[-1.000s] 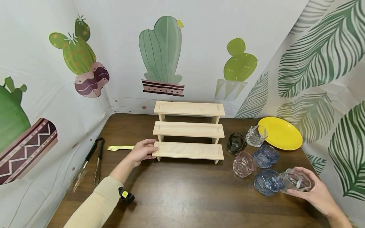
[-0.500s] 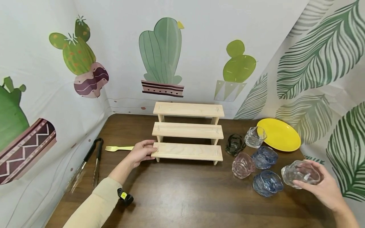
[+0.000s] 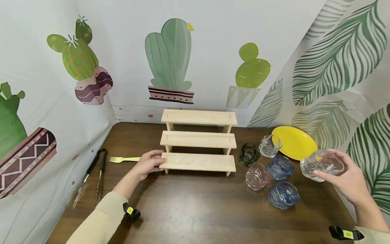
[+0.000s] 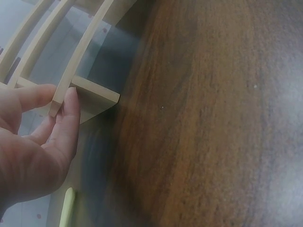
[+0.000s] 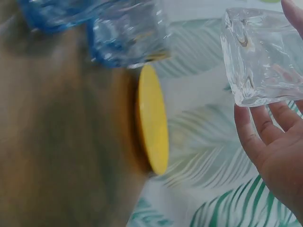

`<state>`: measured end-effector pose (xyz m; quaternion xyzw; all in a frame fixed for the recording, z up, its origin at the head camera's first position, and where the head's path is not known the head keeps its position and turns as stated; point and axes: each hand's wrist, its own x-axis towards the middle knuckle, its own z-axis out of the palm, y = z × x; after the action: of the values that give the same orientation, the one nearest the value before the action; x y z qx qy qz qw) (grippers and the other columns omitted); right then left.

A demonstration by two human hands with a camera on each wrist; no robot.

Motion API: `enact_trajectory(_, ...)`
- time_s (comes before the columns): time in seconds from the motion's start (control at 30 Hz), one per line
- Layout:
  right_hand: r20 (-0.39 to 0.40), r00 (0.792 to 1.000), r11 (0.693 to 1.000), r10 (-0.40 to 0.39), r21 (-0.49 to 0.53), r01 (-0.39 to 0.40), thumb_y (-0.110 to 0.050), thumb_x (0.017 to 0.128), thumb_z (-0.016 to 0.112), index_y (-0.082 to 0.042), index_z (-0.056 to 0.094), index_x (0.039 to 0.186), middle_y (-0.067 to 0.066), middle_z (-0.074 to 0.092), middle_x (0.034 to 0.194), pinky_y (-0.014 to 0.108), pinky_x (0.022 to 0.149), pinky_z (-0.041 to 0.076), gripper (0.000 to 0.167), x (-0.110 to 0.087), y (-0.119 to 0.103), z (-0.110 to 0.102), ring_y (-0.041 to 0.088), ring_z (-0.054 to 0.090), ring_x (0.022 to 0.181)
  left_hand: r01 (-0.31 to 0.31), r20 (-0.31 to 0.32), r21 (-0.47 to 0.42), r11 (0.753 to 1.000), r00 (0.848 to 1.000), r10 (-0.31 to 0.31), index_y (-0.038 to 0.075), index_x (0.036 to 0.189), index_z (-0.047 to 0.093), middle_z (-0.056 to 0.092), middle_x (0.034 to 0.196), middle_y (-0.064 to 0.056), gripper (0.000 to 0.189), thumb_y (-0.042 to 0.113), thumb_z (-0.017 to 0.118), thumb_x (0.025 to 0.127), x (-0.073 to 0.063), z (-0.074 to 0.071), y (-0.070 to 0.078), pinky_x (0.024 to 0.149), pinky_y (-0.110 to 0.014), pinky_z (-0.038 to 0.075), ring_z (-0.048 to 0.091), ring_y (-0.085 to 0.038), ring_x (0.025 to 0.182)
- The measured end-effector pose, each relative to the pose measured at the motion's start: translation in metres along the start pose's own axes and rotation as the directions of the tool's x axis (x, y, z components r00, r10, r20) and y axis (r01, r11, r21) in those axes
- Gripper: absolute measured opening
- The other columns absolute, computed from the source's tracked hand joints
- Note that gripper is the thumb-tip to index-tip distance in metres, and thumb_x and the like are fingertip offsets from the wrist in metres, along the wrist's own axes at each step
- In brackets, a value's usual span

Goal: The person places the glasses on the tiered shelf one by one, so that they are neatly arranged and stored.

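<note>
While pinching the wooden stand (image 3: 198, 139) at eight o'clock with left fingers (image 4: 71, 108), apparently early on, holding one clear glass (image 3: 322, 165) aloft in right fingers (image 5: 246, 135) at three o'clock, leaving five more glasses (image 3: 280, 167) at four o'clock.

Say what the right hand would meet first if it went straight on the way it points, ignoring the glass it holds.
Probably the yellow plate, first in line beyond the right hand and its clear glass in the head view. Depth is unclear; it might pass above toward the patterned backdrop.
</note>
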<state>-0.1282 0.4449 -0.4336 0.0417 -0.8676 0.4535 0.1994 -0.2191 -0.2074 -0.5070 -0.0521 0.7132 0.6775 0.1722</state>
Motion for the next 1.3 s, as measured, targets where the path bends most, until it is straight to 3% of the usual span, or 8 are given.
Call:
enact_trajectory(0.3,0.014,0.997,0.997,-0.074,0.022,0.074,0.021,0.070,0.085,-0.004,0.052,0.145,-0.014,0.063,0.119,0.008,0.084,0.043,0.086,0.042,-0.034,0.020,0.003,0.057,0.107,-0.007,0.008,-0.007,1.000,1.000,0.007,-0.007,0.155,0.037,0.057,0.134,-0.025,0.067,0.011,0.070,0.099,-0.001,-0.002,-0.001,0.081,-0.036,0.062,0.069,-0.021,0.096)
enact_trajectory(0.67,0.063,0.986,0.986,-0.157,0.075,0.152,0.015,0.070,0.089,-0.002,0.054,0.143,-0.005,0.066,0.118,0.010,0.083,0.048,0.084,0.098,-0.082,0.067,0.005,0.064,0.102,-0.005,-0.005,-0.007,1.000,1.000,0.005,-0.006,0.154,0.039,0.056,0.134,-0.026,0.064,0.010,0.070,0.099,-0.001,-0.002,0.000,0.080,-0.034,0.062,0.068,-0.021,0.096)
enact_trajectory(0.9,0.126,0.978,0.974,-0.168,0.173,0.145,0.008,0.074,0.090,-0.004,0.053,0.145,0.008,0.067,0.123,0.015,0.079,0.054,0.082,0.126,-0.108,0.110,0.015,0.065,0.105,-0.006,-0.003,-0.009,1.000,1.000,0.006,-0.007,0.153,0.040,0.057,0.133,-0.026,0.064,0.008,0.070,0.098,0.000,-0.001,-0.001,0.080,-0.035,0.062,0.069,-0.021,0.096)
enact_trajectory(1.0,0.145,0.978,0.978,-0.151,0.167,0.126,0.002,0.075,0.092,-0.005,0.052,0.145,0.012,0.065,0.125,0.017,0.077,0.054,0.081,0.134,-0.122,0.130,0.019,0.063,0.106,-0.007,-0.002,-0.010,1.000,1.000,0.007,-0.007,0.152,0.041,0.058,0.132,-0.026,0.064,0.007,0.070,0.098,0.001,-0.001,-0.002,0.080,-0.036,0.062,0.069,-0.021,0.095)
enact_trajectory(1.3,0.227,0.966,0.970,-0.121,0.235,0.066,-0.008,0.075,0.095,-0.006,0.048,0.149,0.015,0.060,0.134,0.022,0.087,0.054,0.087,0.154,-0.156,0.186,0.030,0.060,0.114,-0.006,-0.011,-0.012,1.000,1.000,0.006,-0.007,0.151,0.043,0.059,0.130,-0.025,0.061,0.006,0.070,0.098,0.000,-0.001,-0.002,0.079,-0.035,0.062,0.069,-0.021,0.094)
